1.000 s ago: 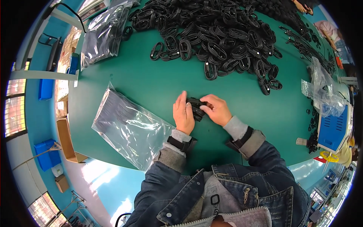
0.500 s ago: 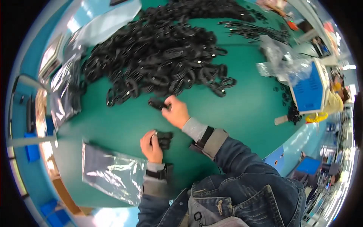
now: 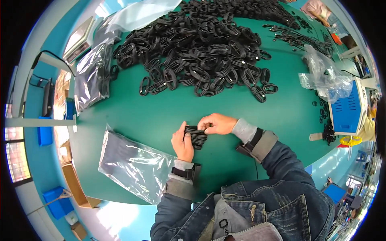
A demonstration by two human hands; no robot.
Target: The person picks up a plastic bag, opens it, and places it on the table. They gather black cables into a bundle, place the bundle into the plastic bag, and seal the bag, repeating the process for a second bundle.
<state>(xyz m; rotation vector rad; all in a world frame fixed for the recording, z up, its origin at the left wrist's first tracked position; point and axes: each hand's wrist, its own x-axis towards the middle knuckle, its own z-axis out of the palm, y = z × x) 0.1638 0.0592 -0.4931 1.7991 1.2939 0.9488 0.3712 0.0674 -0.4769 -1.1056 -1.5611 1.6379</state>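
My left hand (image 3: 183, 143) is wrapped round a small stack of coiled black cables (image 3: 196, 137), held low over the green table. At the stack's upper right edge, my right hand (image 3: 217, 123) pinches a coil with thumb and fingers against the others. The exact number of coils is hard to make out. Beyond my hands spreads a large heap of coiled black cables (image 3: 209, 60), each bundled in an oval loop. To the left of my left forearm lies a clear plastic bag (image 3: 134, 164), flat on the table.
Filled plastic bags (image 3: 93, 76) lie at the table's left edge. Straight black cables (image 3: 295, 39) are spread at the far right. Crumpled clear plastic (image 3: 323, 74) rests by a blue-and-white box (image 3: 344, 108), near small black pieces (image 3: 327, 130) and a yellow ring (image 3: 350, 140).
My right hand has come back from the heap's near edge with a coil and joined it to the stack in my left hand. The view has shifted left.
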